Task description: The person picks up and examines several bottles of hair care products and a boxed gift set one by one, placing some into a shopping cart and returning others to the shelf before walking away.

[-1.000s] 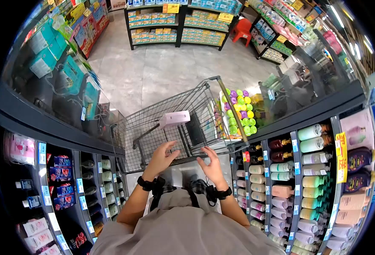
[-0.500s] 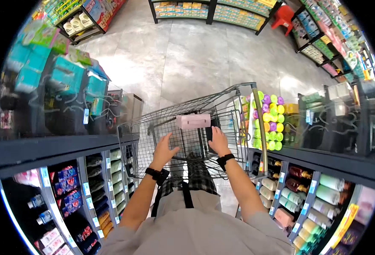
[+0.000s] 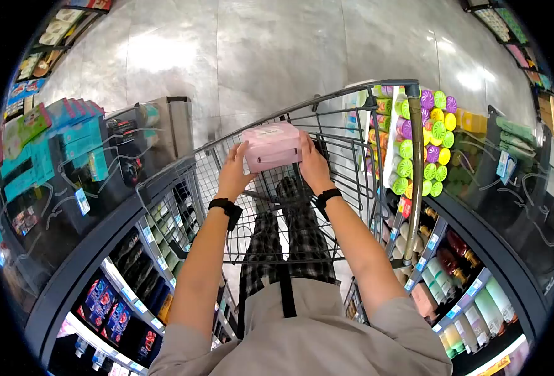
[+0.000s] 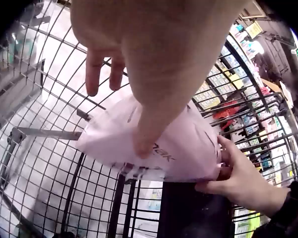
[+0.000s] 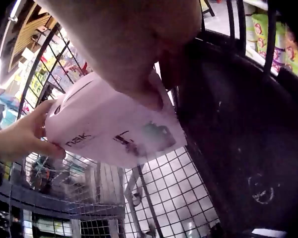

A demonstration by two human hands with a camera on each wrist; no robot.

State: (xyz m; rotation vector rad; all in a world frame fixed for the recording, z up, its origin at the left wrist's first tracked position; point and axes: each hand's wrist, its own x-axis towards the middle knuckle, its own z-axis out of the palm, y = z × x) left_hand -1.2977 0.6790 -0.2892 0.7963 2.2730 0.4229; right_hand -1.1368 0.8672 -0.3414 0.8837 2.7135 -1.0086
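A pink boxy pack (image 3: 272, 147) with dark print is held between my two hands inside a wire shopping cart (image 3: 352, 135). My left hand (image 3: 232, 175) grips its left end; in the left wrist view the thumb (image 4: 148, 141) lies on the pack's printed face. My right hand (image 3: 314, 166) holds the right end, its thumb and fingers around that end in the left wrist view. In the right wrist view the pack (image 5: 109, 124) is tilted above the wire mesh, and part of its near end is hidden behind my right hand.
A dark panel (image 5: 228, 124) stands in the cart beside the pack. The cart's handle bar (image 3: 416, 144) runs along the right, next to a stack of green, purple and yellow-capped goods (image 3: 437, 135). Shelves of bottles (image 3: 459, 294) and packets (image 3: 104, 304) flank both sides.
Both hands have reached forward from the near side of the cart and taken hold of the pink pack, which was in the basket. The head view has tipped down closer over the cart.
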